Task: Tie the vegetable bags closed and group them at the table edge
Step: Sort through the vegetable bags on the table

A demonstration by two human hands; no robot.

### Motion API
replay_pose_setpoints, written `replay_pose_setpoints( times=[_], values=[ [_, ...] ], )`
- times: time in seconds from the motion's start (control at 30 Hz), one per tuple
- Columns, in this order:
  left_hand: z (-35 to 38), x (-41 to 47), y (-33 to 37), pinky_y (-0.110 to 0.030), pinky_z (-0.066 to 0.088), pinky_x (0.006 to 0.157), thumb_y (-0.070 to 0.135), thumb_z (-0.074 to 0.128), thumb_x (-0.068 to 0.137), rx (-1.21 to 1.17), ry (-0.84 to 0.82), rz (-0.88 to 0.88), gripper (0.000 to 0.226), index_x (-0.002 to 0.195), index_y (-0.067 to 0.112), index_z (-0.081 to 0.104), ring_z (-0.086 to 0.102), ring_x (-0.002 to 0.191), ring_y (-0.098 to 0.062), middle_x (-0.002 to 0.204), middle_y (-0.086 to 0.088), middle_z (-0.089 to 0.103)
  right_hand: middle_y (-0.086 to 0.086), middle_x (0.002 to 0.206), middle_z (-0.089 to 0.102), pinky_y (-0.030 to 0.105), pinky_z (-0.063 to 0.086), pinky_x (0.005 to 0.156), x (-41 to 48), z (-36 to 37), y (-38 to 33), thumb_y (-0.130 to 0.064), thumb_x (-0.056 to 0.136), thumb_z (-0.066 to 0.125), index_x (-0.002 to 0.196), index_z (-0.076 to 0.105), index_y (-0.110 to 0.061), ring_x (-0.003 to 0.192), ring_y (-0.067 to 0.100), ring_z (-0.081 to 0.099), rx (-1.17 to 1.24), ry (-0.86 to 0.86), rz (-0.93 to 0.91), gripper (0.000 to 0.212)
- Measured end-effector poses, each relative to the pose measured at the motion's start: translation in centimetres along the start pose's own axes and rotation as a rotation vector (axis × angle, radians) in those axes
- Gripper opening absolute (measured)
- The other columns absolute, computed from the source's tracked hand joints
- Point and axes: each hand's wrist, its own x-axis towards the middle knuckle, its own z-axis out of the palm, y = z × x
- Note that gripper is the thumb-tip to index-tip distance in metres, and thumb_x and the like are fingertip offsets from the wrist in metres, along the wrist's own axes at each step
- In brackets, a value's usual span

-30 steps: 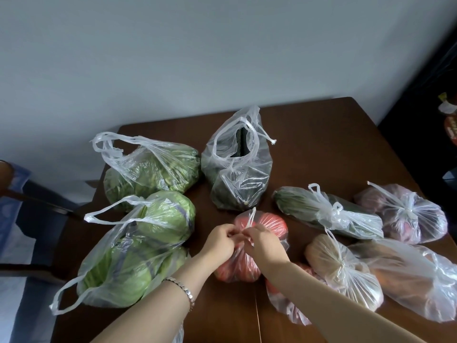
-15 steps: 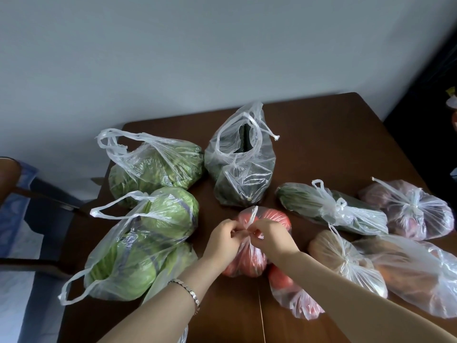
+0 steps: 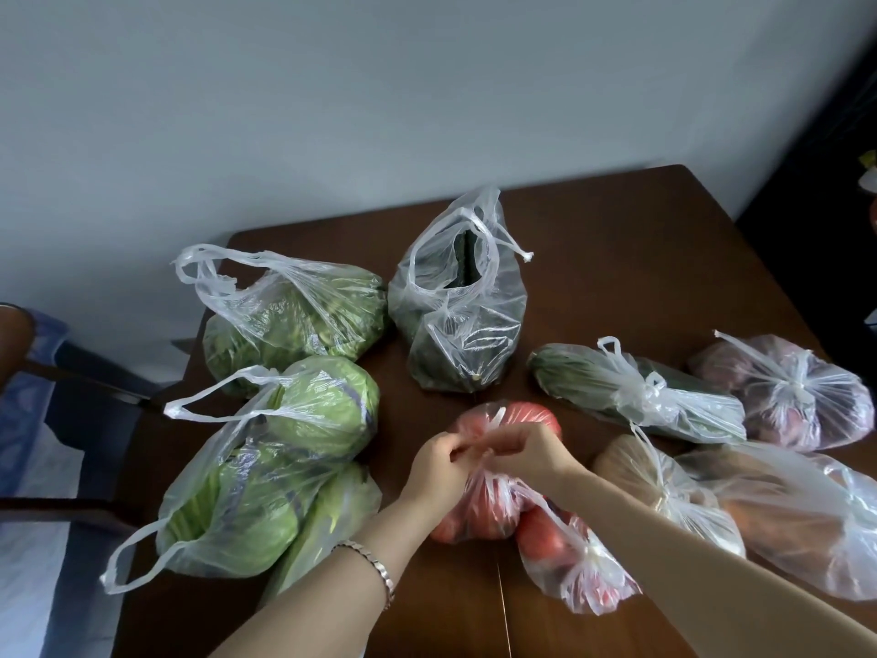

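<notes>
Far left of the frame, a bit of a chair point(image 3: 14, 334) pokes in next to the dark wooden table point(image 3: 617, 239). The left side of the table has two bags with their handles loose and open. The cabbage bag point(image 3: 228, 505) lies on its side at lower left, one handle loop reaching the table's left edge. The leafy greens bag point(image 3: 294, 320) sits just above it, touching it. Top middle, an open bag of dark cucumbers point(image 3: 455, 334) stands upright with its handles flopped apart.

Dead centre is the tomato bag point(image 3: 493, 505), and that's where both hands are. The left hand point(image 3: 439, 472), with a metal bracelet point(image 3: 375, 569) on its wrist, has its fingers curled, pinching the bag's plastic handle at the top. The right hand point(image 3: 531, 455) is right up against it, pinching the other bit of handle. I can't tell whether there's a tight knot, since the fingers cover that spot.

Under the right forearm lies a second bag of tomatoes point(image 3: 569, 562), knotted and touching the one being held. Right of centre, a knotted bag with long cucumbers point(image 3: 636, 396) lies on its side. A knotted bag of brownish potatoes point(image 3: 664, 496) sits just below it. At the right edge there's a tied bag of reddish onions point(image 3: 788, 401). A big bag of something orange point(image 3: 807, 529) is at lower right, beside the potatoes.
</notes>
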Motion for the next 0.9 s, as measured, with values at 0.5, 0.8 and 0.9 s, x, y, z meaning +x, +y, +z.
replay_pose_setpoints(
  times=[0.5,0.8,0.9],
  values=[
    [-0.4,0.6,1.0,-0.024,0.042,0.076,0.022,0.057,0.090,0.072,-0.106,-0.172,0.022,0.099,0.006,0.068,0.061,0.093,-0.023,0.102,-0.013,0.069,-0.003,0.066,0.058,0.024,0.048,0.050,-0.1,0.6,2.1,-0.036,0.076,0.041,0.062,0.062,-0.020,0.056,0.015,0.057,-1.268,0.298,-0.559,0.030],
    [0.0,-0.1,1.3,-0.017,0.035,0.073,0.011,0.051,0.091,0.267,0.031,-0.039,0.024,0.105,0.003,0.068,0.056,0.092,-0.017,0.106,-0.009,0.060,0.002,0.066,0.043,0.033,0.037,0.068,-1.5,0.3,2.1,-0.046,0.077,0.009,0.059,0.040,-0.013,0.068,0.023,0.045,-0.910,0.053,-0.368,0.049],
    [-0.4,-0.5,1.6,-0.020,0.037,0.070,0.014,0.054,0.089,0.317,0.065,-0.036,0.021,0.097,0.003,0.070,0.058,0.088,-0.019,0.099,-0.008,0.061,0.003,0.061,0.044,0.033,0.035,0.060,-1.6,0.7,2.0,-0.046,0.085,0.023,0.057,0.044,-0.009,0.060,0.021,0.042,-0.881,0.162,-0.295,0.051]
  ],
)
